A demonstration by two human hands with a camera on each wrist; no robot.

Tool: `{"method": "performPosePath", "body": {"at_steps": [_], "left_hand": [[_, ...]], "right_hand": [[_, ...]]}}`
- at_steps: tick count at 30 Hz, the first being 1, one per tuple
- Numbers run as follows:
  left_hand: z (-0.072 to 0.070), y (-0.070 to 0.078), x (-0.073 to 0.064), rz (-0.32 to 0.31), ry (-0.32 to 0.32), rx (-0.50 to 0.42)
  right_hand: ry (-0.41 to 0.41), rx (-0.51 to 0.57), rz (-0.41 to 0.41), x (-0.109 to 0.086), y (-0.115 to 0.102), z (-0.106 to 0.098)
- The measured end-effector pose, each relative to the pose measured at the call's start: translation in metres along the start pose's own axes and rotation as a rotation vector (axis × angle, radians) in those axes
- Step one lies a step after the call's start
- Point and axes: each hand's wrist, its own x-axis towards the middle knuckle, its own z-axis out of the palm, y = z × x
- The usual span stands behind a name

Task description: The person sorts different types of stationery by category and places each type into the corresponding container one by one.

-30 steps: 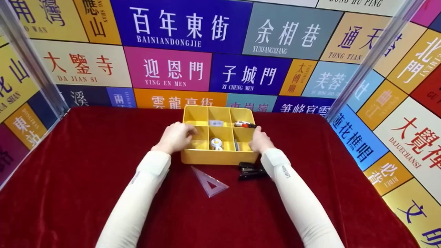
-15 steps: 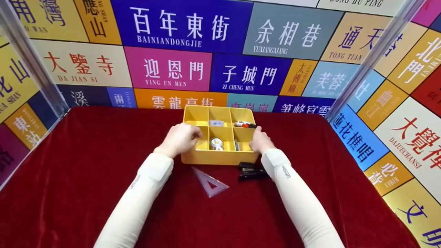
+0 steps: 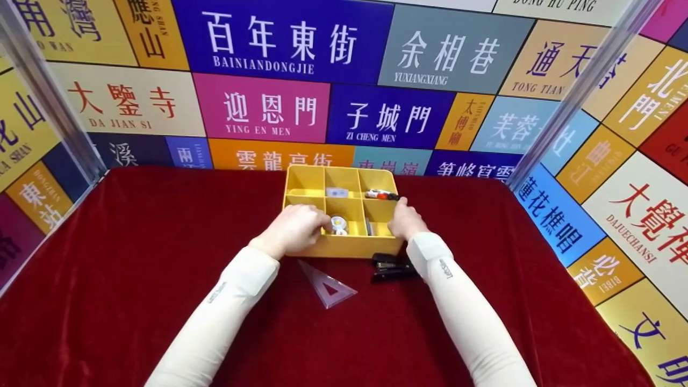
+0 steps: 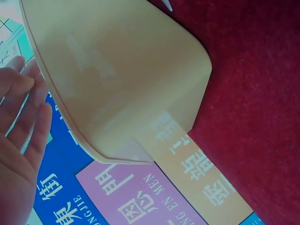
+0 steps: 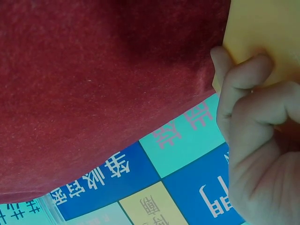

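Observation:
A yellow divided storage box [image 3: 344, 247] stands on the cloth. My right hand [image 3: 407, 219] grips its right side wall; in the right wrist view, the bent fingers [image 5: 248, 72] lie against the yellow plastic. My left hand [image 3: 301, 228] is over the front left compartment, its fingertips close to a round white item with a yellow centre [image 3: 338, 223] in the front middle one. Whether they touch it is hidden. In the left wrist view, the loosely bent fingers [image 4: 40, 136] are beyond the rim of the box, with nothing visible in them.
Pens or markers [image 3: 380, 194] lie in the back right compartment, a pale flat piece [image 3: 337, 192] in the back middle one. A transparent set square [image 3: 325, 285] and a black stapler [image 3: 395, 267] lie before the box on the red cloth [image 3: 344, 344]. A lettered wall stands behind.
My left hand has moved right and nearer to me, from the front left compartment's left side towards the front middle one. The right hand and the box have stayed in place.

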Motion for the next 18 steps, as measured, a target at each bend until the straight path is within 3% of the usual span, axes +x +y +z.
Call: {"method": "performPosePath", "body": {"at_steps": [7, 10, 12, 18], "left_hand": [[0.002, 0.007, -0.002, 0.093, 0.032, 0.024], [0.003, 0.014, -0.003, 0.1, 0.0, 0.044], [0.003, 0.019, -0.003, 0.092, -0.077, 0.052], [0.009, 0.034, -0.01, 0.014, -0.441, 0.062]], "right_hand": [[-0.008, -0.006, -0.012, -0.001, -0.001, -0.002], [-0.011, -0.012, -0.014, 0.0, 0.0, -0.002], [-0.012, -0.01, -0.008, 0.0, 0.0, -0.001], [-0.002, 0.0, 0.004, 0.0, 0.0, 0.0]]}}
